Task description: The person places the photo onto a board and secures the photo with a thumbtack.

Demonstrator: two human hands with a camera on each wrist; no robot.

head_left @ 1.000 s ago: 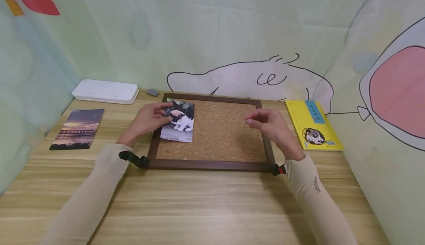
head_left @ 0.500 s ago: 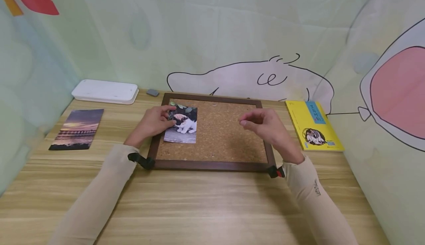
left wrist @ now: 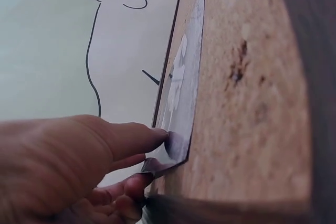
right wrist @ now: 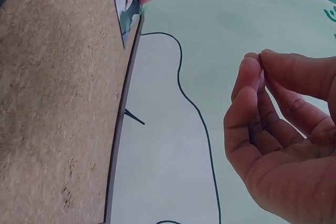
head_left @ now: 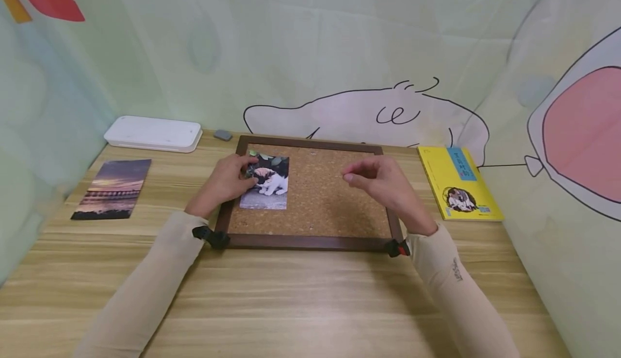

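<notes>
1. The left hand (head_left: 228, 177) rests on the left edge of a small photo of a white and orange cat (head_left: 266, 183). Its fingers (left wrist: 131, 140) press the photo flat, and the thumb sits under the lifted corner, so the hand pinches the photo's edge.
2. The cat photo lies on a brown cork board with a dark wooden frame (head_left: 330, 196), in the top corner next to the left hand.
3. The cork board lies flat on the light wooden counter (head_left: 291, 304), between the 2 hands and under them.
4. The right hand (head_left: 380, 180) floats above the cork board, well apart from the photo. Its thumb and first finger (right wrist: 251, 77) are pinched together at the tips. I cannot tell if something tiny is held between them.
5. A photo of a purple sunset (head_left: 114, 188) lies on the counter, well to the outside of the left hand.
6. A flat white box with round corners (head_left: 154, 133) sits far past the left hand, by the wall.
7. A small grey block (head_left: 222, 135) lies just past the board's corner, beyond the left hand.
8. A thin yellow book (head_left: 458, 183) lies on the counter outside the right hand.
</notes>
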